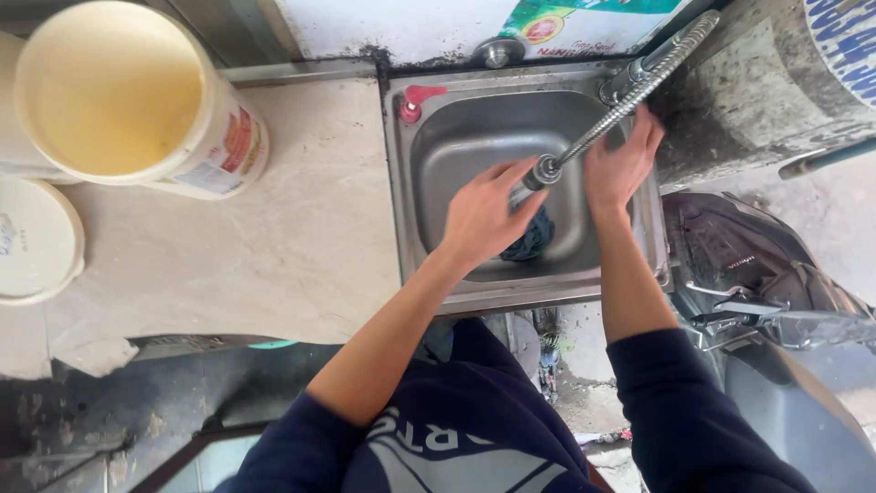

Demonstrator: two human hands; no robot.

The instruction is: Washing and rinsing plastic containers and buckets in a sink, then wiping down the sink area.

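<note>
Here the desk (274,228), pale marbled stone, fills the left half; its near edge is chipped and its left side runs out of frame. A wide bare stretch lies between the bucket and the sink. The bucket (128,100), cream with a printed label, lies tipped at the desk's far left corner, its open mouth facing up at the camera. A round lid (36,239) sits below it, cut off by the left edge. The steel sink (429,155) is set at the desk's right end, with a tight gap to a grey wall on its right. A ribbed metal hose (639,87) slants down from the upper right to a nozzle over the basin. The left hand (488,215) curls its fingers around the nozzle end. The right hand (620,164) rests spread and released against the sink's right wall. A dark blue cloth (537,239) lies in the basin just beneath the left hand, mostly hidden by it.
</note>
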